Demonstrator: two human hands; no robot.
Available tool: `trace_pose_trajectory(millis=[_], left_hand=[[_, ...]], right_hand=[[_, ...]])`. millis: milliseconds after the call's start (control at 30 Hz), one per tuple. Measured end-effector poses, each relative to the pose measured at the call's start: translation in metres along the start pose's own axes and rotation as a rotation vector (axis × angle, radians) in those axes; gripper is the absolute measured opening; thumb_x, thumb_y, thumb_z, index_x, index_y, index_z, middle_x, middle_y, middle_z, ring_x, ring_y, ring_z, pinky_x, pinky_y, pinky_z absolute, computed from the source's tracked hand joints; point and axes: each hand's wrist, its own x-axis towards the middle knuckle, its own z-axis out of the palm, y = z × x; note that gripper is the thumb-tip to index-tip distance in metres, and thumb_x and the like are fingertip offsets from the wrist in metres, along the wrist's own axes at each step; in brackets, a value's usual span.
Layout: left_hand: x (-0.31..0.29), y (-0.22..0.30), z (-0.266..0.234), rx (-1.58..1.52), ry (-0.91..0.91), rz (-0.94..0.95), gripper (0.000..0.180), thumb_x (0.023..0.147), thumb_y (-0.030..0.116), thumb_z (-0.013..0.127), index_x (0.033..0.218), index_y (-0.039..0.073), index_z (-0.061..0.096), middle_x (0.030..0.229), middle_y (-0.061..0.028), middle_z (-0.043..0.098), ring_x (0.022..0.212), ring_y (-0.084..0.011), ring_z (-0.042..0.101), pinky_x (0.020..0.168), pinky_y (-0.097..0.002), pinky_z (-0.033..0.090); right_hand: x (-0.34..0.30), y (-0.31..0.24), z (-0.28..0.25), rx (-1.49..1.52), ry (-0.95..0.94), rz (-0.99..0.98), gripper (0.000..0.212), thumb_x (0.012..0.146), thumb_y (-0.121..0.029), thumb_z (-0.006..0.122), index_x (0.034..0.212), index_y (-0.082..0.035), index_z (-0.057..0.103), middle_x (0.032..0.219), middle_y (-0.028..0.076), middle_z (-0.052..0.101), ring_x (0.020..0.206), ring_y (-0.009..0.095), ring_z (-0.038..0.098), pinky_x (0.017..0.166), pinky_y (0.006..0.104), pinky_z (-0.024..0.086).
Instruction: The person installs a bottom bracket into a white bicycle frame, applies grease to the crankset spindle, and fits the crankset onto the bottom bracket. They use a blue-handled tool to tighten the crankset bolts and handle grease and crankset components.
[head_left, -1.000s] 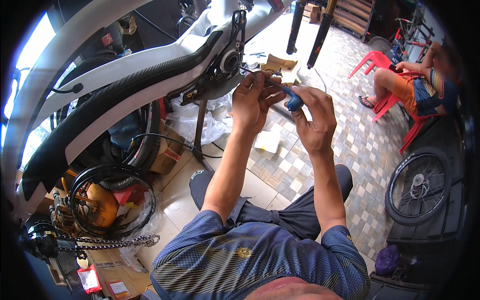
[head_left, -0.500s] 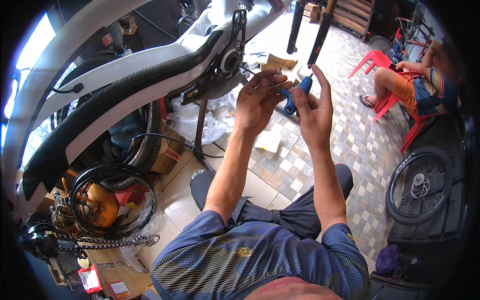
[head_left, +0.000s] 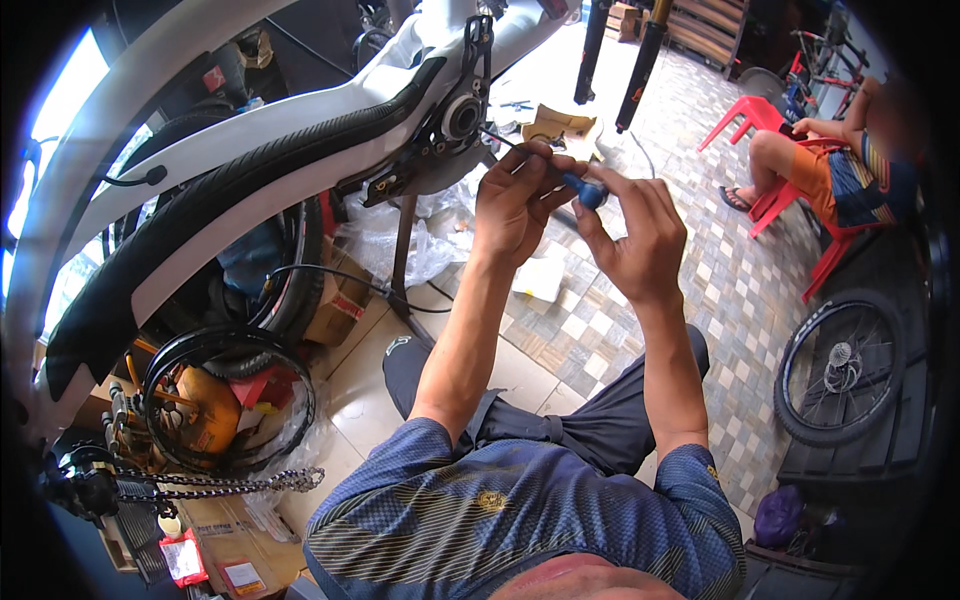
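Note:
My left hand [head_left: 514, 205] is closed, fingertips pinching the end of a thin black cable [head_left: 501, 139] that comes out of the bike frame near its crank area. Close against those fingertips, my right hand [head_left: 640, 240] grips a blue-handled tool [head_left: 588, 191] between thumb and fingers. The tool's handle points toward me, and its working end is hidden by my fingers. Up and to the left is the white and black bike frame [head_left: 300, 165], with its round bottom bracket opening [head_left: 462, 117] facing me. A thin pale line [head_left: 643, 150] curves up beyond my right hand.
A chain [head_left: 220, 485] hangs from the frame's rear at lower left, above cardboard [head_left: 235, 540]. Coiled black rings [head_left: 228, 400] and clear plastic wrap [head_left: 415, 240] lie below the frame. At right, a person [head_left: 860, 165] sits on a red chair [head_left: 825, 265] near a wheel [head_left: 840, 370].
My right hand has shifted slightly right and regripped, its raised index finger now bent in. The blue handle has turned, showing more end-on. My left hand stays nearly in place.

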Motion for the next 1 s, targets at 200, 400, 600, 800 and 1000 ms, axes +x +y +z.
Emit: trace_pose_trajectory(millis=[200, 400, 600, 800, 1000], left_hand=[[0.001, 0.0, -0.002, 0.029, 0.024, -0.009, 0.015, 0.105, 0.013, 0.053, 0.116, 0.003, 0.059, 0.105, -0.0144, 0.072, 0.103, -0.0278, 0.072, 0.083, -0.0355, 0.063], [-0.001, 0.003, 0.006, 0.075, 0.091, -0.003, 0.016, 0.104, 0.015, 0.057, 0.115, 0.003, 0.061, 0.103, -0.0136, 0.072, 0.101, -0.0271, 0.073, 0.081, -0.035, 0.063], [0.0, 0.0, 0.005, 0.074, 0.113, -0.011, 0.016, 0.103, 0.015, 0.059, 0.113, 0.003, 0.062, 0.102, -0.0124, 0.072, 0.098, -0.0259, 0.074, 0.08, -0.0348, 0.063], [0.003, 0.002, 0.009, 0.119, 0.146, -0.003, 0.017, 0.103, 0.015, 0.059, 0.114, 0.003, 0.062, 0.099, -0.0119, 0.073, 0.096, -0.0256, 0.074, 0.078, -0.0336, 0.063], [0.0, 0.007, 0.011, 0.118, 0.154, -0.009, 0.017, 0.103, 0.015, 0.059, 0.114, 0.002, 0.062, 0.099, -0.012, 0.073, 0.094, -0.026, 0.075, 0.075, -0.0327, 0.064]], right_hand=[[-0.006, 0.005, 0.019, 0.383, 0.02, 0.298, 0.029, 0.099, -0.016, 0.062, 0.125, -0.005, 0.062, 0.085, 0.006, 0.067, 0.067, 0.015, 0.062, 0.059, 0.0296, 0.05], [-0.004, -0.014, -0.01, -0.418, -0.02, -0.086, 0.045, 0.078, -0.008, 0.074, 0.122, -0.015, 0.071, 0.11, 0.004, 0.065, 0.111, 0.029, 0.056, 0.091, 0.04, 0.05], [0.0, -0.003, 0.008, 0.39, -0.011, 0.335, 0.063, 0.099, -0.032, 0.068, 0.146, 0.002, 0.044, 0.089, 0.01, 0.068, 0.07, 0.012, 0.065, 0.061, 0.0243, 0.052], [0.003, 0.004, -0.008, 0.255, -0.086, 0.506, 0.052, 0.096, -0.018, 0.07, 0.145, -0.014, 0.054, 0.1, 0.008, 0.065, 0.09, 0.015, 0.06, 0.075, 0.0275, 0.048], [-0.004, 0.004, -0.013, -0.451, -0.043, -0.271, 0.051, 0.083, -0.02, 0.08, 0.132, -0.014, 0.066, 0.117, 0.011, 0.063, 0.103, 0.026, 0.06, 0.095, 0.0404, 0.045]])
